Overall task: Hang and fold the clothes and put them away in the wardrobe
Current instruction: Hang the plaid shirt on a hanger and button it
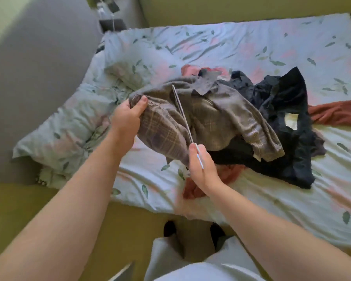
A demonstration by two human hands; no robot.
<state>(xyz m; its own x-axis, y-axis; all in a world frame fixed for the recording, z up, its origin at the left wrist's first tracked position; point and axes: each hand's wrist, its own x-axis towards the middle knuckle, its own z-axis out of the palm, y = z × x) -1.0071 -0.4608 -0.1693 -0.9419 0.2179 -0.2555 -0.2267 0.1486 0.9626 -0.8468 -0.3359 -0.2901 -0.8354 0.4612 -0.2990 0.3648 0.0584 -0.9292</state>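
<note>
Nearest the camera: pale trousers (190,266) and two dark-covered feet (169,228) (socks or slippers, unclear), at the near edge of the bed (251,47).

Left hand (128,115): curled tight round a bunched fold of the grey-brown checked garment (211,118), thumb on top, fold lifted off the sheet left of the pile.
Right hand (201,165): pinching the near end of a thin white hanger (181,112), seen only as one straight bar. Cannot tell whether cloth is also caught in that pinch. Bar laid across the checked garment, far end at its upper fold.

Location of clothes: checked garment partly raised, right part draped on the pile at mid-bed. Dark navy clothes (288,118) to the right. Rust-red cloth (340,114) at the right edge. More rust cloth (193,189) near, under the right wrist. Pink piece (190,71) just beyond. Pillow (69,128) at left.

Handling, judged: soft woven cloth, light to medium, limp; sags wherever unsupported. Not fragile, not slippery. Best taken at the collar or shoulder seams for feeding the hanger through the neck. The present bunched grip looks adequate for lifting, poor for aligning. Hanger thin, stiff and light, likely to twist in a fingertip pinch; firmer hold probably nearer the middle. Possible risk: a trailing sleeve dragging neighbours off the pile.
</note>
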